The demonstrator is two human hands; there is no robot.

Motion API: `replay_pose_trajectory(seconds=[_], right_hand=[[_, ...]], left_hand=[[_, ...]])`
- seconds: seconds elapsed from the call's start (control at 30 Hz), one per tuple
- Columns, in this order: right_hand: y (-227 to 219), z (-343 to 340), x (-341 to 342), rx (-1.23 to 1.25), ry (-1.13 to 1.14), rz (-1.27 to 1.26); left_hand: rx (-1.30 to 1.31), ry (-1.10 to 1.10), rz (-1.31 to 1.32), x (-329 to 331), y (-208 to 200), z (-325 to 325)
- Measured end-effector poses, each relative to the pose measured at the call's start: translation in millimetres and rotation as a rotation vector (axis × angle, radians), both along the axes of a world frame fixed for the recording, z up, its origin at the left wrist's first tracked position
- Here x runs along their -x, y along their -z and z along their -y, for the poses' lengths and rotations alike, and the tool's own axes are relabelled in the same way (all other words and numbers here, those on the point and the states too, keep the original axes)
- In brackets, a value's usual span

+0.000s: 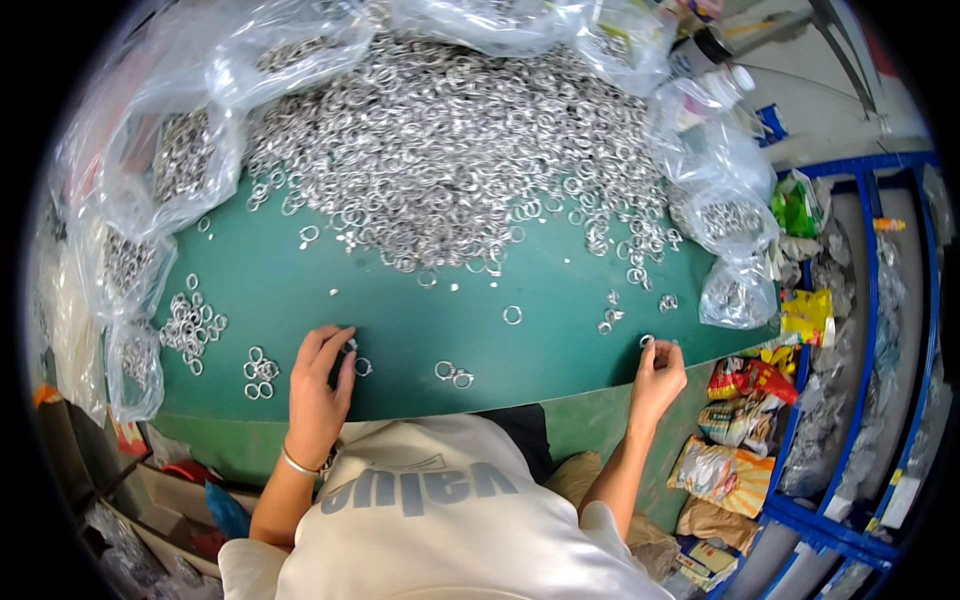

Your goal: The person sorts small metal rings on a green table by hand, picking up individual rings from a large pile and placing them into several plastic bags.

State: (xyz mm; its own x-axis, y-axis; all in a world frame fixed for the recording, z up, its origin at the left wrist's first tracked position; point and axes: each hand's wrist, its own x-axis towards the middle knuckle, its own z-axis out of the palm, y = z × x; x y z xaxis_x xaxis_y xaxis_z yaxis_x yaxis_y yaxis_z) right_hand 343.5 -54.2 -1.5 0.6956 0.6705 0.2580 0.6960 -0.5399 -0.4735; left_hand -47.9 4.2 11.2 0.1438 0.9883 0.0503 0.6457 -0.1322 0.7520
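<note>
My left hand (318,385) is low over the near left of the green table (430,320), thumb and fingers closed on a small silver metal ring (350,346). Right beside those fingertips lies another ring (363,367). Near the table's right front edge, my right hand (657,380) pinches a silver ring (646,341) between thumb and fingertips. Between the hands is a small cluster of rings (455,374), with a single ring (512,315) farther back. To the left of my left hand sit a small group of rings (260,373) and a larger one (190,330).
A big heap of silver rings (430,140) covers the table's far half. Clear plastic bags (735,290) holding rings line its left, far and right sides. At right stands a blue metal rack (850,370), with colourful packets (720,475) beside it. An open box (165,510) is at lower left.
</note>
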Motion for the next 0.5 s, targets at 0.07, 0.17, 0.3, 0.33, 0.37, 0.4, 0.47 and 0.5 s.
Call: replay_pose_trajectory(seconds=[0.07,0.17,0.3,0.33,0.37,0.4,0.47,0.5], right_hand=[[7.9,-2.9,-18.0,0.01,0.033,0.054],[20.8,2.8,-44.7,0.019,0.008,0.202],[11.5,5.9,-52.6,-0.042,-0.082,0.416],[7.2,6.1,-51.3,-0.061,-0.056,0.424],[7.9,4.9,-52.7,-0.058,-0.051,0.285],[8.9,2.1,-55.3,-0.055,-0.046,0.146],[17.2,0.5,-62.6,-0.039,-0.064,-0.048],[17.7,1.5,-64.7,-0.032,-0.027,-0.041]], left_hand=[[0.004,0.012,0.003,-4.5,-4.6,0.4],[0.004,0.019,0.006,-7.4,-5.0,1.7],[0.006,0.006,-0.025,-9.5,-4.8,6.6],[0.01,0.007,-0.031,-10.0,-5.1,7.3],[0.008,0.012,-0.025,-10.5,-5.0,7.4],[0.005,0.016,-0.018,-11.1,-4.7,7.5],[0.006,0.028,-0.009,-11.5,-5.2,7.2],[0.009,0.033,-0.009,-10.9,-5.3,7.2]])
